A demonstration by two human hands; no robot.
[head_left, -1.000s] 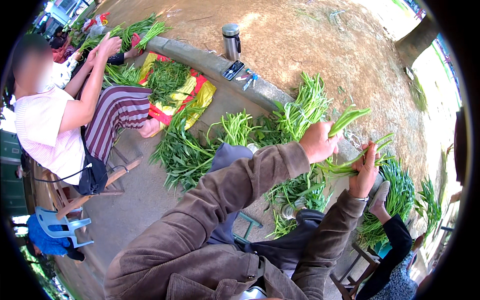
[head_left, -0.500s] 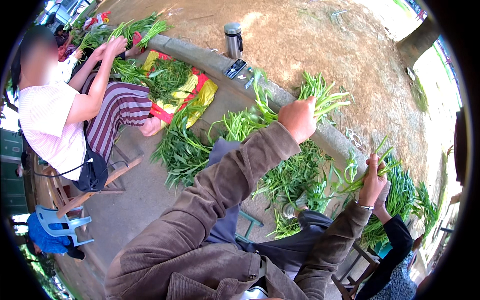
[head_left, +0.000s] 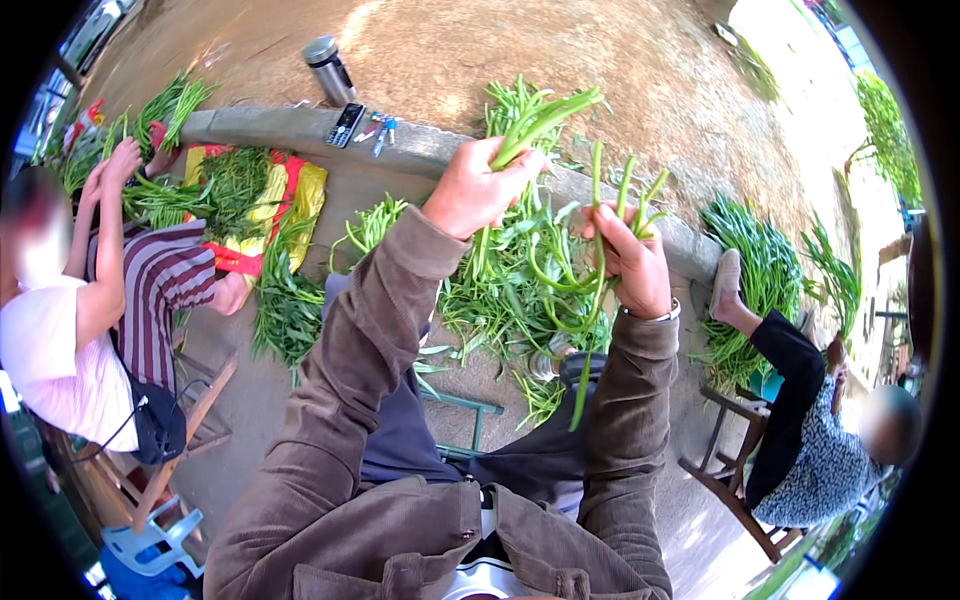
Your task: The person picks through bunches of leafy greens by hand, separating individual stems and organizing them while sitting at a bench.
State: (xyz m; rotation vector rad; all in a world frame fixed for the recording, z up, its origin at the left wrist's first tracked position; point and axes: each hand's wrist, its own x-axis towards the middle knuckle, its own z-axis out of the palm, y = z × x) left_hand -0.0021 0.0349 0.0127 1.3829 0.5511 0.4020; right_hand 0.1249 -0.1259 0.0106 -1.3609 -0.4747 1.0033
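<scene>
My left hand is closed round a bunch of thick green stems, which look like water spinach, their ends slanting up to the right. Close beside it, my right hand pinches several thinner water spinach stems; some curl and hang below the fingers. Under both hands a loose heap of leafy water spinach lies on the ground in front of my knees. Behind my left hand, more greens rest on the stone curb.
On the curb lie a keypad phone and keys, near a steel flask. At left, a seated person handles greens by a yellow-red sack. Another person sits at right beside piled greens. A green stool frame stands below me.
My view has swung right. My hands have come closer together, the right moving in from the far right with its stems. Both still grip stems.
</scene>
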